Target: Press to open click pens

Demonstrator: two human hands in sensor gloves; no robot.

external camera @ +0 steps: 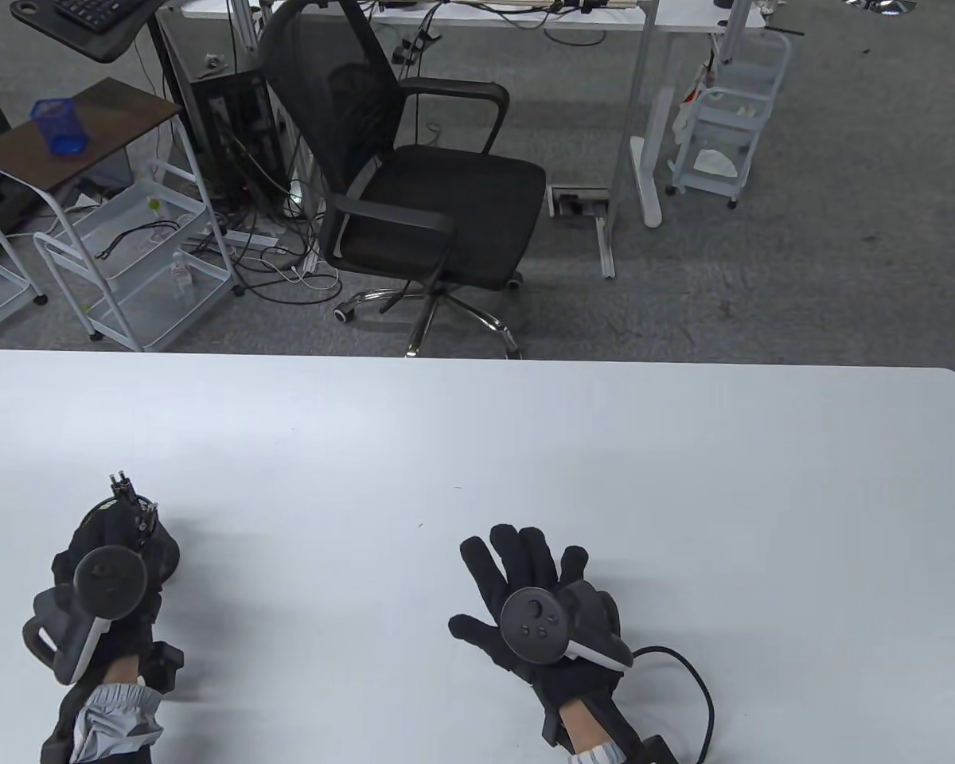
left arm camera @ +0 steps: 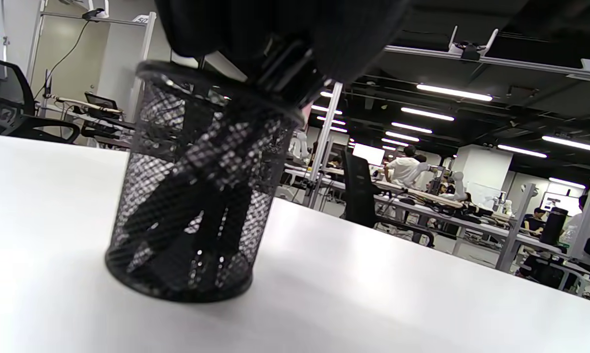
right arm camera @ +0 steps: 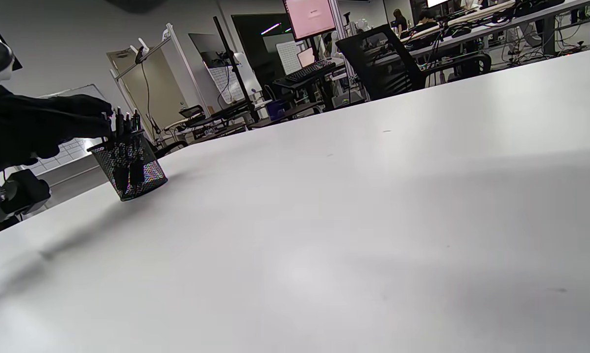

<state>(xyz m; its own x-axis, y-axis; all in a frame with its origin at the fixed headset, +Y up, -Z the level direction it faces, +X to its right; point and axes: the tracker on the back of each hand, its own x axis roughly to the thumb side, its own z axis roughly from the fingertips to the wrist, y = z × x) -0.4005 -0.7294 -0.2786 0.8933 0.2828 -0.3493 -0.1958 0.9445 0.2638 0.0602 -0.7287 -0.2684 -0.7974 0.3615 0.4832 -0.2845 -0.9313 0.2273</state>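
Note:
A black mesh pen cup [left arm camera: 192, 196] stands on the white table [external camera: 477, 446] at the near left, with several dark click pens [left arm camera: 187, 215] in it. My left hand [external camera: 127, 529] is over the cup and its fingers [left arm camera: 275, 29] close around the pens' tops at the rim. The pen ends [external camera: 130, 495] stick out past the hand in the table view. The right wrist view shows the cup [right arm camera: 128, 166], the pens [right arm camera: 123, 120] and the left hand [right arm camera: 45, 127] at the far left. My right hand [external camera: 517, 565] rests flat on the table with fingers spread, holding nothing.
A black office chair [external camera: 422, 191] stands beyond the table's far edge. White wire carts [external camera: 135, 263] and a small side table with a blue cup [external camera: 60, 127] stand at the back left. A cable [external camera: 696, 692] loops from my right wrist.

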